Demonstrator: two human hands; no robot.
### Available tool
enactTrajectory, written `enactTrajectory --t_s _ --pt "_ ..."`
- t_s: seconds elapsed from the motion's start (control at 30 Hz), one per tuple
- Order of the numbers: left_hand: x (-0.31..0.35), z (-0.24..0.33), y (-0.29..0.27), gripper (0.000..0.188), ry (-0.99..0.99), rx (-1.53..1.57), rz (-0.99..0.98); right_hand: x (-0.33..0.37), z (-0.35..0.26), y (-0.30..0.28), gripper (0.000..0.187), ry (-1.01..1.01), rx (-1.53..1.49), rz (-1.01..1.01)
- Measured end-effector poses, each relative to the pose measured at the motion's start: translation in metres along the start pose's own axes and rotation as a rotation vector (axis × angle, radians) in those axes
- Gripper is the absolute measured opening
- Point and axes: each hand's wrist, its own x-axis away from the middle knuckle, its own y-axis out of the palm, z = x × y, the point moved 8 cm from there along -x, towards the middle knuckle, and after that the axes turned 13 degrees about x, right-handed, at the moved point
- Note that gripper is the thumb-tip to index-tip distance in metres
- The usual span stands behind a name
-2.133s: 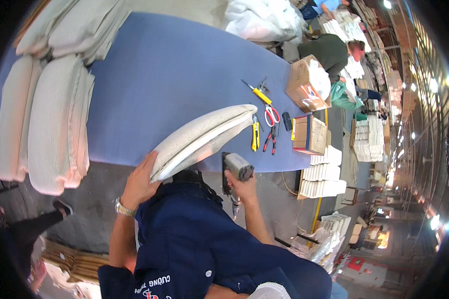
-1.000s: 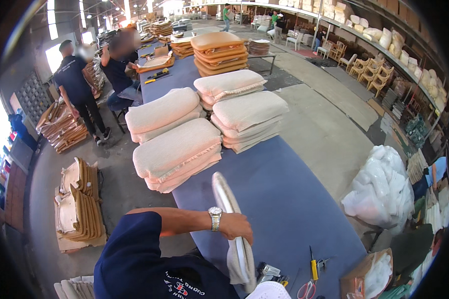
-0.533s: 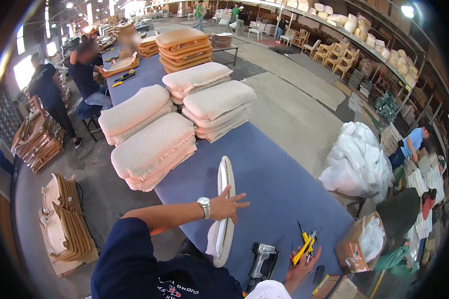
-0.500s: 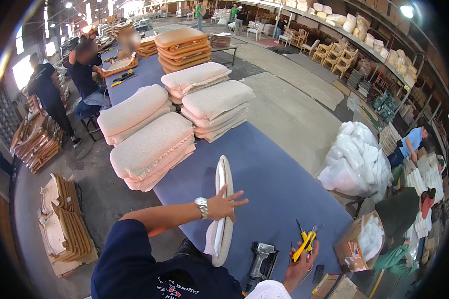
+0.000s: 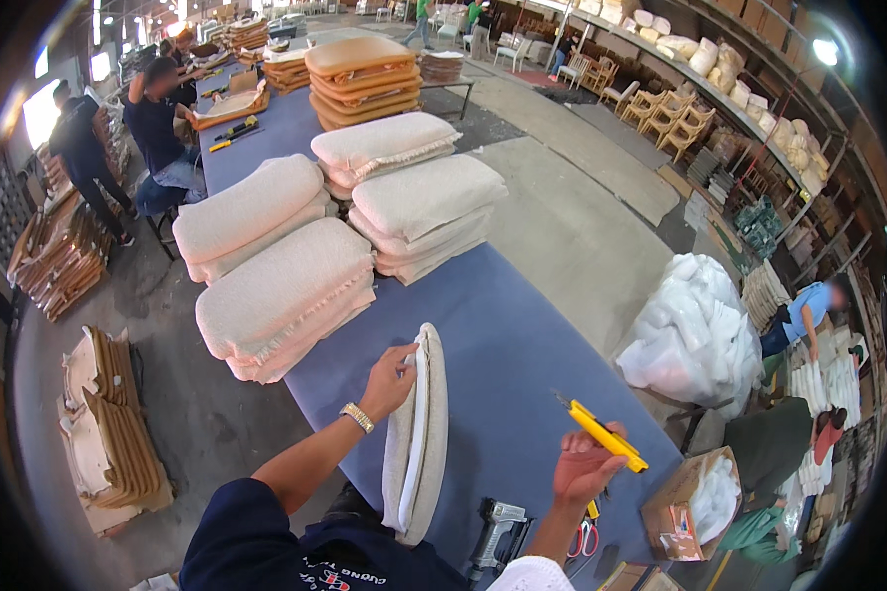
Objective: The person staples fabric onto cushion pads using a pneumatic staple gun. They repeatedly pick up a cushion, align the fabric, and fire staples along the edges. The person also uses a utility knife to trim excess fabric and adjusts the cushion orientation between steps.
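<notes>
A narrow beige upholstered cushion [image 5: 429, 433] stands on its edge at the near side of the blue-grey table, a white strip showing along its side. My left hand [image 5: 389, 382] is closed on its upper end, fingers bent against the edge. To the right, my right hand [image 5: 583, 471] is raised over the table, gripping a yellow utility knife [image 5: 606, 433] whose thin tip points up and left. Below that hand lie red-handled scissors [image 5: 583, 539], partly hidden by my wrist. A grey staple gun [image 5: 498, 532] rests between the cushion and my right forearm.
Stacks of beige cushions [image 5: 276, 286] stand farther up the table [image 5: 503, 325], with tan cushions [image 5: 362, 79] behind them. On the right are a cardboard box [image 5: 672, 517] of white filling and a large white plastic bag [image 5: 695, 330]. Co-workers [image 5: 158, 128] are at the far left.
My right hand has lifted the yellow knife up from the tools near the table's right side. My left hand, spread over the cushion before, has moved up and left and closed on its upper end.
</notes>
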Motion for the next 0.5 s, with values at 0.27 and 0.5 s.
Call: enactTrajectory --t_s 0.27,0.5 --pt "-0.037 -0.031 0.007 0.03 0.072 -0.105 0.251 -0.05 0.053 0.025 0.055 0.171 -0.169 0.142" --pt "-0.035 -0.024 0.008 0.023 -0.016 -0.02 0.26 -0.045 0.12 0.053 0.04 0.21 -0.037 -0.076"
